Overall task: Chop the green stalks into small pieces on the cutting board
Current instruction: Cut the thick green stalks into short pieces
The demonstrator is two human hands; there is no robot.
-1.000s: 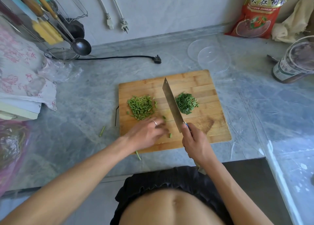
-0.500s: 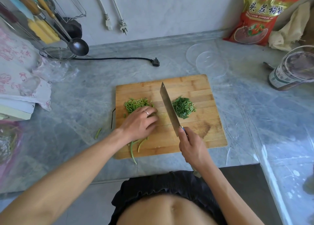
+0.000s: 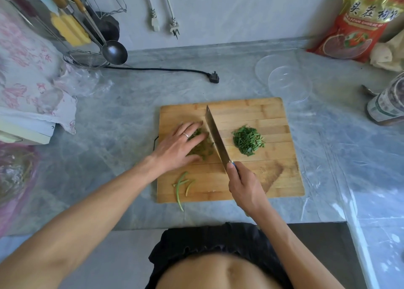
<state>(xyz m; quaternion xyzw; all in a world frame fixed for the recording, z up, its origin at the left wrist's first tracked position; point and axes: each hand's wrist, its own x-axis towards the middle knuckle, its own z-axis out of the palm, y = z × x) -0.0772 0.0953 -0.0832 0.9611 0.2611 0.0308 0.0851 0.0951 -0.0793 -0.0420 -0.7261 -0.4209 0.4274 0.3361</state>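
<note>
Fingers of my left hand [image 3: 179, 145] lie flat, corralling the cut pile [image 3: 202, 148] against the cleaver [image 3: 215, 139]; my right hand [image 3: 244, 186] grips its handle; 3 stalks [image 3: 181, 186] wait on the board [image 3: 251, 111].

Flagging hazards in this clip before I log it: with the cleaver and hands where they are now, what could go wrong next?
1. The left hand lies flat over the chopped green stalk pile, fingertips right beside the steel cleaver blade held by the right hand; a cut looks possible if the blade shifts left.
2. The long uncut green stalks overhang the near edge of the wooden cutting board and might fall onto the grey marble counter.
</note>
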